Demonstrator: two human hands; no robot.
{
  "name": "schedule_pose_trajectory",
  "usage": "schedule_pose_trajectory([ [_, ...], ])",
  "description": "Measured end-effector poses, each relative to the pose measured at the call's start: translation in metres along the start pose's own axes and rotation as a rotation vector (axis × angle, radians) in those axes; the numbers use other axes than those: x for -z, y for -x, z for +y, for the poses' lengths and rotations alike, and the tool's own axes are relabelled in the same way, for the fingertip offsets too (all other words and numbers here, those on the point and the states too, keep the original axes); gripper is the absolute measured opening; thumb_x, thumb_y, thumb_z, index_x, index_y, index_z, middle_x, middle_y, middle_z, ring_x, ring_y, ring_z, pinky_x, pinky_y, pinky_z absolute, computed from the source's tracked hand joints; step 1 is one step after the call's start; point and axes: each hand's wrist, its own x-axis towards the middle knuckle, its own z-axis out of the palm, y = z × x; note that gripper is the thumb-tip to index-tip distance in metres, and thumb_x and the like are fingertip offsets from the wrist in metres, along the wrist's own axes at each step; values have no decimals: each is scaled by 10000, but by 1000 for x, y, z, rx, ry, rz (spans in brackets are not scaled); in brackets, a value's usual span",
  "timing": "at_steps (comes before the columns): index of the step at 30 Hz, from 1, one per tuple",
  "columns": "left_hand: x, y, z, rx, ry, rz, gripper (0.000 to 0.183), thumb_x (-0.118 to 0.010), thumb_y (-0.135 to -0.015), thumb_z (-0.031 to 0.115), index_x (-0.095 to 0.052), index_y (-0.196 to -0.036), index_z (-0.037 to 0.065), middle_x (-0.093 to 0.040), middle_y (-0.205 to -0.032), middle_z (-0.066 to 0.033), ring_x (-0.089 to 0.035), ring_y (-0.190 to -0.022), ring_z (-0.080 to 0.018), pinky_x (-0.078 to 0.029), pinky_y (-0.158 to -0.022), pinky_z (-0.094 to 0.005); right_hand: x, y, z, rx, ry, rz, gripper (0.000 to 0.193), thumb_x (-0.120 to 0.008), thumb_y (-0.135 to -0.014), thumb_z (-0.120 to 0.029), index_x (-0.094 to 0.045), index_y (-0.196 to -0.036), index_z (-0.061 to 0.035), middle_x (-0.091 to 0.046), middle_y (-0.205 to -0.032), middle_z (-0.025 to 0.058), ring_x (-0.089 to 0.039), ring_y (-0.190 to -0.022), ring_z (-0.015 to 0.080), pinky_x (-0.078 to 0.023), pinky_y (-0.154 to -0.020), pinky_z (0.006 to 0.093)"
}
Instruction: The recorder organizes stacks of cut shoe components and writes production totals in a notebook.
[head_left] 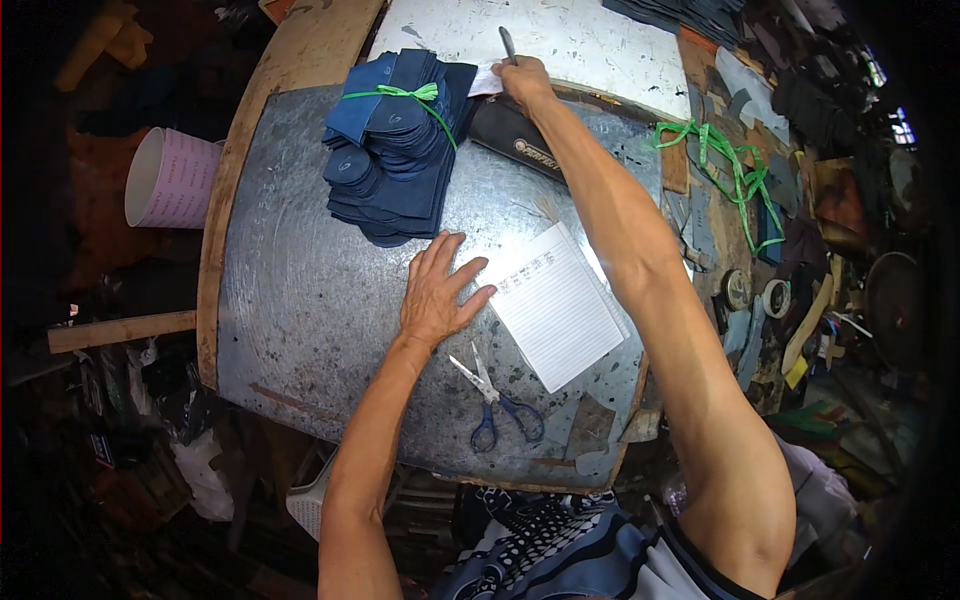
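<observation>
My left hand (437, 292) lies on the grey metal tabletop (300, 290), fingers spread, beside the upper left corner of a lined notepad (565, 315) with handwriting near its top. Far ahead, my right hand (526, 84) is closed round a slim dark pen (507, 43) that sticks up from it. Under that hand shows a whitish slip of paper (485, 80). Left of it stands a bundle of dark blue cut pieces (385, 185), bound with a bright green strip (425, 92). A long black case (510, 138) lies under my right arm. Blue-handled scissors (492, 398) rest slightly open below my left hand.
A white board (580, 40) covers the far end. Along the right lie a tangled green ribbon (740, 180), tape rolls (776, 298) and scraps. Dark cut pieces (690, 18) are stacked at the far right. A pinkish bin (172, 180) stands left, past the wooden edge (225, 240).
</observation>
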Motion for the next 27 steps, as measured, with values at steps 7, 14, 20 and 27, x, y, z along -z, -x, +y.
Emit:
schedule_pose_trajectory([
  [7, 0, 3, -1, -2, -4, 6, 390, -738, -823, 371, -692, -1147, 159, -483, -1403, -183, -373, -1366, -373, -298, -1101, -498, 37, -13, 6, 105, 147, 110, 291, -686, -842, -265, -715, -983, -13, -719, -915, 181, -687, -880, 296, -512, -813, 370],
  [14, -1, 3, -1, -35, -16, 29, 390, -732, -826, 378, -694, -1129, 135, -490, -1384, -184, -380, -1357, -373, -297, -1089, -499, 94, 8, -12, 182, -123, 168, 246, -682, -887, -192, -693, -996, 27, -672, -812, 87, -591, -752, 157, -477, -718, 308],
  [20, 1, 1, 0, -31, -36, 24, 398, -716, -831, 397, -692, -1121, 126, -481, -1390, -190, -382, -1356, -383, -295, -1086, -502, 141, 57, -42, 294, -337, 171, 230, -682, -905, -157, -669, -1011, 47, -615, -759, 23, -513, -661, 90, -419, -601, 250],
  [27, 1, 1, 5, -23, -75, 10, 377, -695, -840, 389, -686, -1116, 133, -488, -1387, -198, -380, -1362, -389, -294, -1090, -492, 181, 109, -56, 278, -472, 85, 226, -709, -898, -163, -642, -1039, 0, -510, -641, -63, -389, -521, 30, -275, -470, 212],
])
